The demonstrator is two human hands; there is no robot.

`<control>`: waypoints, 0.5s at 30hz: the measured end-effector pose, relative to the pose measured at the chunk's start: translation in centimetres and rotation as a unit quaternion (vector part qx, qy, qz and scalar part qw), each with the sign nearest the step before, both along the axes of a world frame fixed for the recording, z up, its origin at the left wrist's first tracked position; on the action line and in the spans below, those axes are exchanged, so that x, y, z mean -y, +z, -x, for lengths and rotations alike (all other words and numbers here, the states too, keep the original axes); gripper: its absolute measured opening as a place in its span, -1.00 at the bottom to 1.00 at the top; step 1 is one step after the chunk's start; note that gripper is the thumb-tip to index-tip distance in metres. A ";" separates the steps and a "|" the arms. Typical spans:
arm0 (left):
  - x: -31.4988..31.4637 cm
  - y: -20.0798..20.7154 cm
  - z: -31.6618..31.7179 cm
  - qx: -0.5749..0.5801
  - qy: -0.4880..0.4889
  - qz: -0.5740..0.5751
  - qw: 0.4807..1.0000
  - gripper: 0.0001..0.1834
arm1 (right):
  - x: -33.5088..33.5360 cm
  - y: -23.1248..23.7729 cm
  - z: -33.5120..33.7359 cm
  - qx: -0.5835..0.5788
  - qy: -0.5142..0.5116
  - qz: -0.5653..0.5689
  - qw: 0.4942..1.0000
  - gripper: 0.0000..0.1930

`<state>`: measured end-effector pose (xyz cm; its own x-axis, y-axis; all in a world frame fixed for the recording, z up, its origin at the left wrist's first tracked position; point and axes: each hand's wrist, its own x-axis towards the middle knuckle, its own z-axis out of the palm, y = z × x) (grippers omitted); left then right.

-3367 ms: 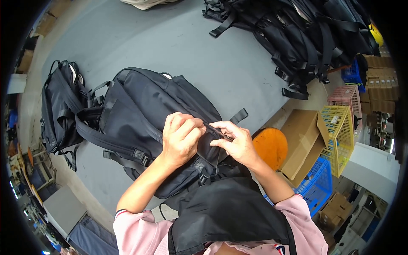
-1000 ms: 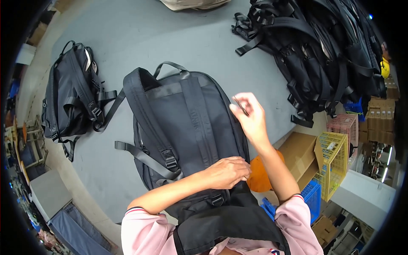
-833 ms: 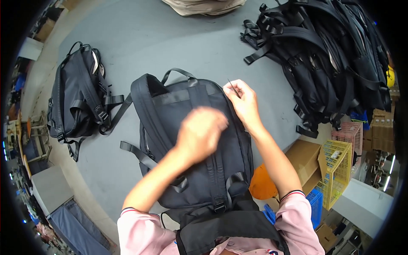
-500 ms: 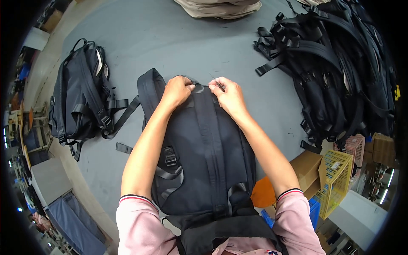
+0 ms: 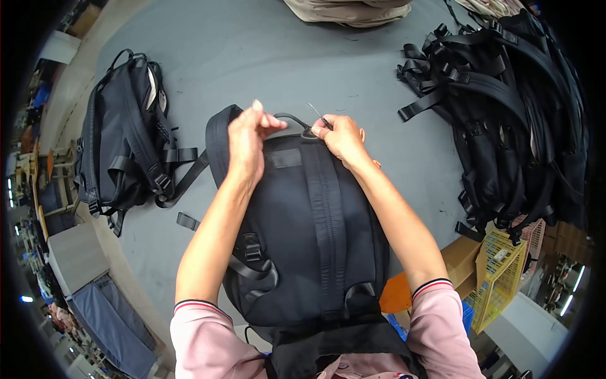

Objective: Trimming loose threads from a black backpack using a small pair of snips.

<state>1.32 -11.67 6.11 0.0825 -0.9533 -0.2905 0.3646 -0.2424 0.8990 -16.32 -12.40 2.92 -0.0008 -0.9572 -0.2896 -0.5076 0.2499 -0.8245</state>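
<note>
Black backpack (image 5: 309, 234) flat on table, top handle under left hand (image 5: 247, 140), right hand (image 5: 341, 138)

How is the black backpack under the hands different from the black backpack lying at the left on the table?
The backpack under the hands lies flat with its strap side up; the left backpack lies tilted, a pale lining showing at its top. Both hands, the left hand and the right hand, touch the first; nothing touches the second. Both are black and rest on the grey table.
</note>
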 end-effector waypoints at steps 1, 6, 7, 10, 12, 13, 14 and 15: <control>0.4 0.4 -0.6 0.006 -0.005 0.033 0.999 -0.56 | 0.1 -0.1 0.2 -0.002 0.000 0.000 1.000 -0.89; 0.0 1.4 0.5 0.528 -0.250 0.055 0.810 -0.76 | -0.2 0.6 0.5 0.132 -0.032 -0.087 0.987 -0.90; -0.2 0.4 0.3 0.521 -0.293 0.140 0.789 -0.78 | -0.3 0.5 0.4 0.132 -0.031 -0.088 0.987 -0.90; -2.1 -0.3 0.8 0.568 -0.299 0.163 0.749 -0.62 | -1.0 0.0 1.0 0.045 0.000 0.010 0.999 -0.84; -3.0 -1.1 0.9 0.583 -0.251 0.203 0.745 -0.62 | -2.6 0.5 1.4 0.009 -0.029 0.140 0.990 -0.70; -3.6 -1.6 0.8 0.597 -0.202 0.241 0.738 -0.62 | -3.2 1.2 1.3 0.011 -0.027 0.139 0.990 -0.70; -4.4 -2.0 0.8 0.614 -0.205 0.261 0.716 -0.62 | -3.8 2.1 1.2 -0.029 -0.010 0.082 0.996 -0.67; -5.4 -2.3 1.2 0.626 -0.199 0.254 0.710 -0.59 | -4.4 2.5 1.4 -0.073 0.004 0.023 0.997 -0.64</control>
<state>0.16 -6.27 3.86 -0.3318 -0.9293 0.1622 -0.8044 0.3685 0.4660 -17.70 -7.97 5.44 -0.0328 -0.9697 -0.2419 -0.6250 0.2088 -0.7521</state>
